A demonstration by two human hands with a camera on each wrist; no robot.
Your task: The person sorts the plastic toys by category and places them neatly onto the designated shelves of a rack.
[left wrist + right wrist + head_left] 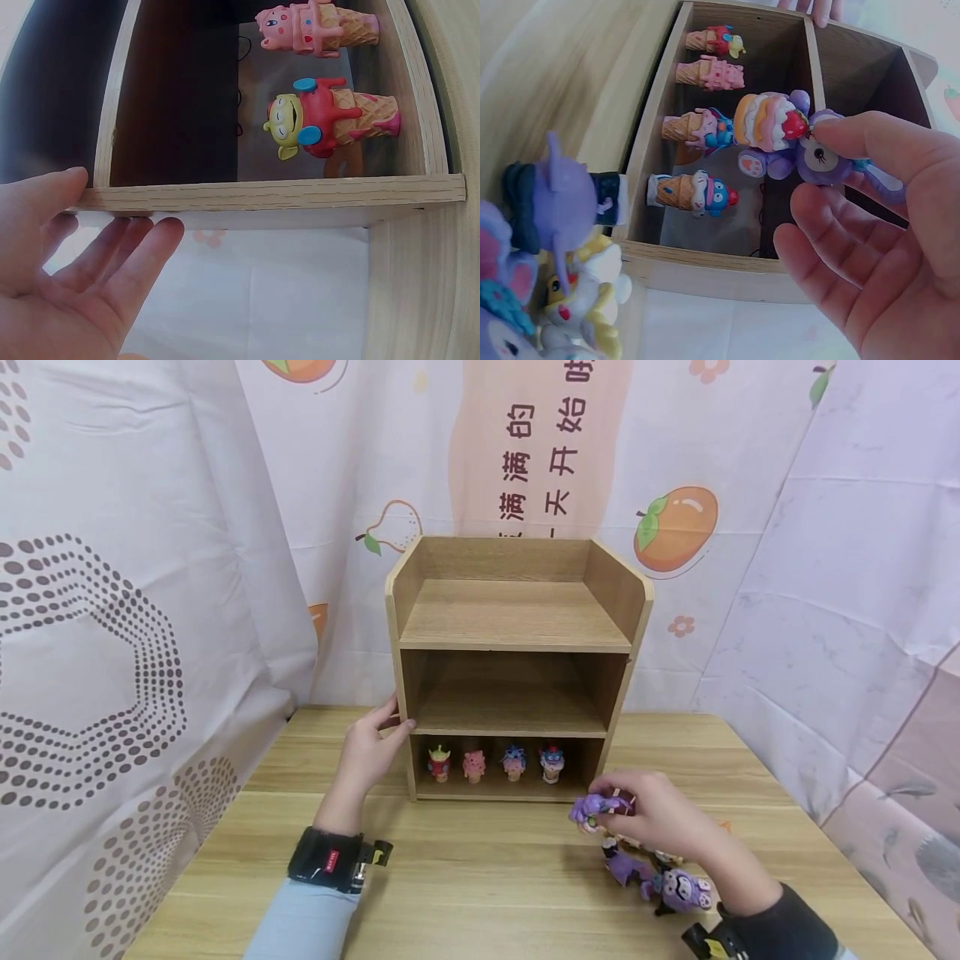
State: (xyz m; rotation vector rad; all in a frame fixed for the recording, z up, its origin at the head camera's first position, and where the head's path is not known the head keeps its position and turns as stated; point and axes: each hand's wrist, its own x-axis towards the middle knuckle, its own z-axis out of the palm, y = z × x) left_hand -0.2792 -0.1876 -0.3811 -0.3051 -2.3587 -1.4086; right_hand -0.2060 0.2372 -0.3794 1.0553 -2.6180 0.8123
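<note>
My left hand (372, 749) holds the left side panel of a small wooden shelf (517, 618). In the left wrist view its thumb lies at the panel's front edge, the fingers along the outer face. My right hand (656, 810) pinches a purple rabbit figurine (825, 161) by the head, thumb on one side and fingers on the other. That rabbit hugs a strawberry-topped slice of cake (769, 124). The figurine is in the air in front of the shelf's lower right corner. In the bottom compartment stand several ice-cream-cone figurines, among them a red-and-green one (322, 116) and a pink one (311, 28).
Below my right hand several figurines lie in a pile on the wooden table (480, 885), including a purple one with a white face (682, 891) and a white-and-yellow one (589, 300). A printed curtain (345, 460) hangs behind the shelf.
</note>
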